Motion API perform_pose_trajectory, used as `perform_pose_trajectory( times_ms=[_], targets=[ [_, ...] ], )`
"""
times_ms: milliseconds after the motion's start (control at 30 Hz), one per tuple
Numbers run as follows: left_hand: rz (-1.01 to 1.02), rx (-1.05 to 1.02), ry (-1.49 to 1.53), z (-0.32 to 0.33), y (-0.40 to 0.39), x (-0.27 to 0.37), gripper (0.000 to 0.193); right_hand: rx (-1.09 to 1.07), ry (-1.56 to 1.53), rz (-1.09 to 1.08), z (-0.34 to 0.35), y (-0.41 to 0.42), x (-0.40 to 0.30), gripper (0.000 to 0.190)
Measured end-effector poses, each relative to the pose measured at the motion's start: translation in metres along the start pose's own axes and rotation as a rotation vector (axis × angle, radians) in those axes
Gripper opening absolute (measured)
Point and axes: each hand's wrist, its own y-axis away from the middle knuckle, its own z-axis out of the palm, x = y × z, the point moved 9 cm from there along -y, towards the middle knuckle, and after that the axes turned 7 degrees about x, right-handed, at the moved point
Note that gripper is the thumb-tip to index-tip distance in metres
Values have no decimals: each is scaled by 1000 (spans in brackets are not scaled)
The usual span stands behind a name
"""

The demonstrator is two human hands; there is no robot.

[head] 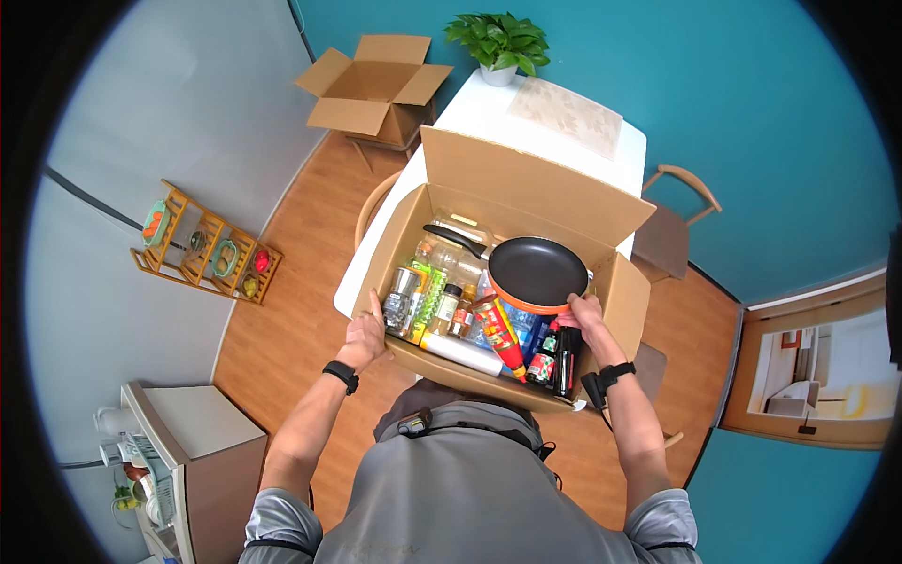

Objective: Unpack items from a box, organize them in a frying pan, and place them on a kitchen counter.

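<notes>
An open cardboard box at the white table's near edge holds several bottles and jars. My left hand grips the box's left near corner, one finger along its wall. Over the box's right half lies a frying pan with a black inside and orange rim, its black handle pointing left. My right hand pinches the pan's near right rim. Below the pan are a red and yellow squeeze bottle and dark sauce bottles. Spice jars and a white roll lie further left.
A white table bears a potted plant and a patterned mat. Another open cardboard box stands on a chair beyond. Chairs stand at right. A wooden rack with vegetables and a cabinet are at left.
</notes>
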Motion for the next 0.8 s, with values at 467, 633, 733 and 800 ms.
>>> perform_pose_trajectory(
  times_ms=[467, 633, 733, 800],
  targets=[
    [24, 138, 1357, 38, 6, -122, 37, -148, 121, -272, 60, 97, -71, 43],
    [-201, 79, 1863, 25, 55, -170, 65, -450, 369, -349, 159, 105, -77, 63],
    [-174, -59, 1561, 27, 85, -182, 55, -493, 427, -425, 206, 106, -83, 62],
    [-83, -101, 1409, 38, 95, -186, 49, -479, 459, -493, 229, 99, -89, 58]
  ],
)
